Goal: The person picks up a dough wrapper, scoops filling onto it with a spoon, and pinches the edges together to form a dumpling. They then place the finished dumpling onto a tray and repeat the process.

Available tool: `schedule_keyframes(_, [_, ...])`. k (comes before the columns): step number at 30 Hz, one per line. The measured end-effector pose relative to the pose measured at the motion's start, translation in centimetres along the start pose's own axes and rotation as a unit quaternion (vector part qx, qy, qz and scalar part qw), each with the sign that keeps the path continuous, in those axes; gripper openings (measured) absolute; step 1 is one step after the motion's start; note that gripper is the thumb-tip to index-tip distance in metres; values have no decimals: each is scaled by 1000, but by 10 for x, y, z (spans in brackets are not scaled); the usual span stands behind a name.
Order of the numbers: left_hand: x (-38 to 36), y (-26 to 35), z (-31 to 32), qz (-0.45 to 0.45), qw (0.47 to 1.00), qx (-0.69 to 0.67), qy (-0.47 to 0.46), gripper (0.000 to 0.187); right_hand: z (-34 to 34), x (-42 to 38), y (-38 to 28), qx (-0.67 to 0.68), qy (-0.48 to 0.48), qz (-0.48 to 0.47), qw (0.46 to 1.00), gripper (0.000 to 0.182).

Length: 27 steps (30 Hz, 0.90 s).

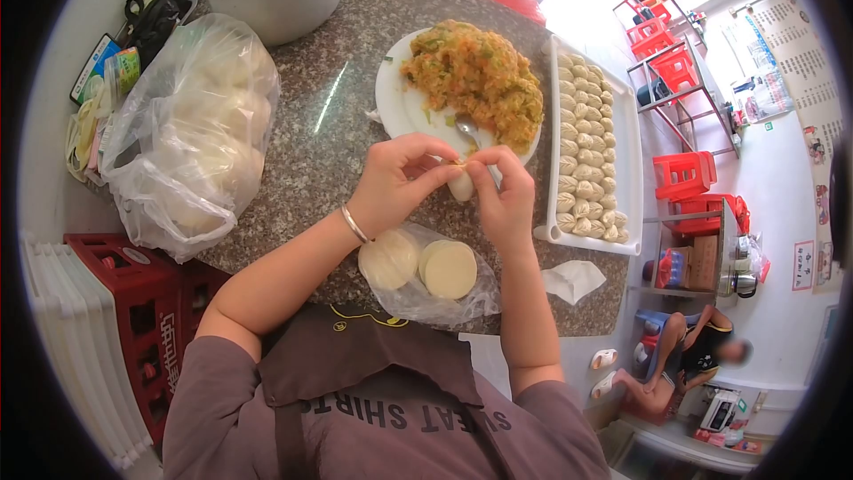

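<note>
Between the fingertips of both hands is a partly folded dumpling (460,185), pale, with a little filling showing at its top. My left hand (407,176) pinches one side of it, and a silver bangle circles that wrist. The thumb and fingers of my right hand (502,187) pinch the other side. Just beyond the hands, a white plate (391,89) carries a mound of orange-green filling (480,76) and a metal spoon (469,127). Round dumpling wrappers (449,269) lie stacked on a plastic bag near my body.
At right, a white tray (631,169) holds rows of pleated dumplings (582,142). A crumpled tissue (574,281) lies below it. To the left are a bag of wrappers (200,124), a large filling bowl (284,4) and red crates (133,302). A seated person (693,356) is farther right.
</note>
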<state>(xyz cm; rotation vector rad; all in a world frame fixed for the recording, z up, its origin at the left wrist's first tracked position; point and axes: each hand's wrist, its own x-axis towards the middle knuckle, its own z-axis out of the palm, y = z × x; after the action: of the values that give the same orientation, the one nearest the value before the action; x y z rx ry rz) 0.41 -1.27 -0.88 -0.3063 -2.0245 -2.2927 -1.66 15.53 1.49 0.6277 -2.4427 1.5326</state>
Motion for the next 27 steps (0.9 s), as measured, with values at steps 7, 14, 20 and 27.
schedule_keyframes(7, [-3,10,3,-36,999,1,38,14,0,0,1,18,1,-4,1000,9])
schedule_keyframes(14, [0,-1,-3,109,986,122,0,14,0,0,1,9,-6,-25,1000,10])
schedule_keyframes(20, [0,4,1,-5,1000,-16,19,10,0,-2,7,65,19,46,997,10])
schedule_keyframes(27, [2,-1,-2,4,999,36,-21,10,-4,-1,5,29,-4,24,999,9])
